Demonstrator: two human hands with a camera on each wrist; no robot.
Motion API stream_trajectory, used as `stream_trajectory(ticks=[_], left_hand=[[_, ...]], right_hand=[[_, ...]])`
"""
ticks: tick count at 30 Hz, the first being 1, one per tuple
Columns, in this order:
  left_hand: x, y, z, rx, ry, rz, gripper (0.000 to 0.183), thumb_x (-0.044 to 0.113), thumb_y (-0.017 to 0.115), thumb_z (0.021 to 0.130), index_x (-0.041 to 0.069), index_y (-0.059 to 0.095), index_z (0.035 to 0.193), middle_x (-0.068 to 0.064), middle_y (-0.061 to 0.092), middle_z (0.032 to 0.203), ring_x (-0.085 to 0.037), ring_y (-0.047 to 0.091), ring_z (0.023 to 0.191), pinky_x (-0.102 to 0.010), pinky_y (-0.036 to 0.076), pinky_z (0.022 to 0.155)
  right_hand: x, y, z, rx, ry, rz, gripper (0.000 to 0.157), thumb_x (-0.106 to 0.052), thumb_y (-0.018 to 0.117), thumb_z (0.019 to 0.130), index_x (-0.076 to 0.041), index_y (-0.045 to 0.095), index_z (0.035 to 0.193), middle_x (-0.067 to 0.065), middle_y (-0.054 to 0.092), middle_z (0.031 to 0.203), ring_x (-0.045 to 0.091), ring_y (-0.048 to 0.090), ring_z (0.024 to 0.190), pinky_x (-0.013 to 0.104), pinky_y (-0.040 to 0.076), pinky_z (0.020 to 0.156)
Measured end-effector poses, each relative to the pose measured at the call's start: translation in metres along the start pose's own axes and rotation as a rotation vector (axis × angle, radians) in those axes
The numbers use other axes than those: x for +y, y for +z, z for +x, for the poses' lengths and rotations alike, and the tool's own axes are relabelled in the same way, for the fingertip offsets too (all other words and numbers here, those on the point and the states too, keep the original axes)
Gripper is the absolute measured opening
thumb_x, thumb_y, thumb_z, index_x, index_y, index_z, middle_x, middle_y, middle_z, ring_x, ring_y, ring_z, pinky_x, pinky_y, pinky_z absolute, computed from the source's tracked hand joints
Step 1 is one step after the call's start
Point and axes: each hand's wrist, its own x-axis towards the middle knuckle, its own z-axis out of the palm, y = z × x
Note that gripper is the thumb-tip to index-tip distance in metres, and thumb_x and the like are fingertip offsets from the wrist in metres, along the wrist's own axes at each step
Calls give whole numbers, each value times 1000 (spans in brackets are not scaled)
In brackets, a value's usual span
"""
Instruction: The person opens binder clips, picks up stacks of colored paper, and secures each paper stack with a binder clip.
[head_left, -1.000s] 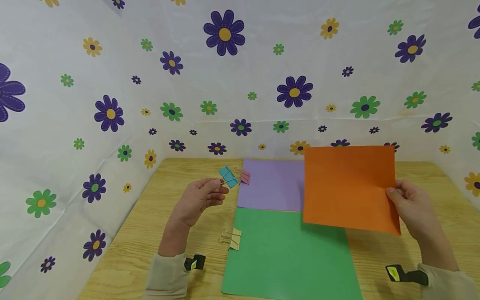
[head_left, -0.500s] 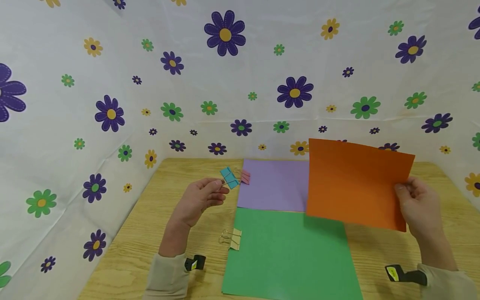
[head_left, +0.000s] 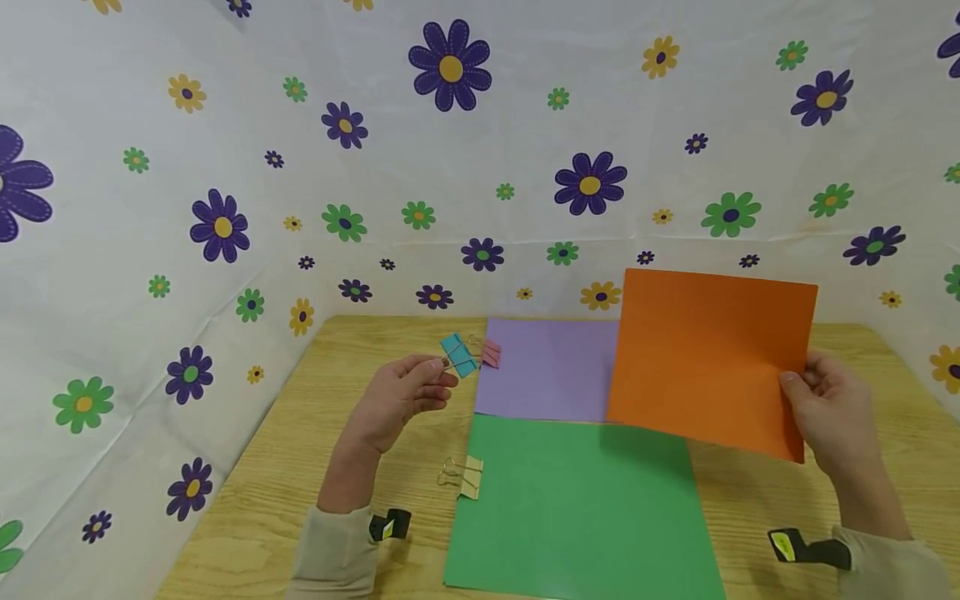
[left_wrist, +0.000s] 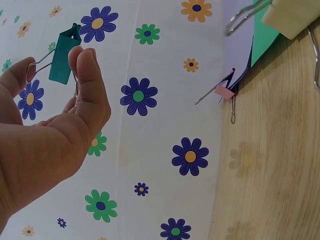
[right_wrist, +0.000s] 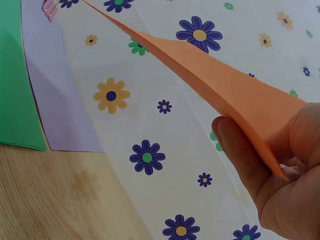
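Note:
Between thumb and fingers, my left hand (head_left: 401, 396) pinches a blue binder clip (head_left: 459, 356) by its wire handles, held up over the left of the table. In the left wrist view the clip (left_wrist: 63, 57) shows teal, a wire handle on each side. My right hand (head_left: 836, 408) grips the right edge of an orange sheet of paper (head_left: 712, 358), raised and tilted above the other sheets. Thumb and fingers lie on opposite faces of the orange paper (right_wrist: 240, 95) in the right wrist view. It overlaps part of a purple sheet (head_left: 547, 367) and a green sheet (head_left: 577, 508).
A pink binder clip (head_left: 491, 353) sits on the purple sheet's left edge. On the green sheet's left edge is a cream binder clip (head_left: 470, 477). Both sheets lie on a wooden table (head_left: 255, 500), with flower-patterned white cloth (head_left: 510, 150) behind and at the sides.
The orange paper has risen slightly and shifted right, its tilt changing as my right hand moved it. My left hand and the blue binder clip have stayed almost still.

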Motion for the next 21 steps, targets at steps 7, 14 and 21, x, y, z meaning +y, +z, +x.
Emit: stream_trajectory(ticks=[7,14,21], left_hand=[[-1,1,0,0,3,13,39,21,53,104,-12,53,125,-5,69,96,-15,65,85,-26,57,80],[-2,2,1,-13,17,69,39,22,55,103,-11,56,122,-7,69,97,-17,65,85,-28,57,80],[-1,3,-1,-30,20,125,40,25,58,101,-10,59,121,-11,70,99,-23,66,87,-30,57,81]], right_hand=[[3,-2,2,-36,48,98,42,-8,46,104,19,39,136,-26,57,87,-7,61,76,14,54,64],[0,0,2,-80,144,207,41,-12,49,104,11,41,137,-26,59,89,-3,63,75,18,56,63],[1,0,1,-97,220,408,16,-11,56,100,-22,60,111,-19,66,85,4,65,70,22,56,59]])
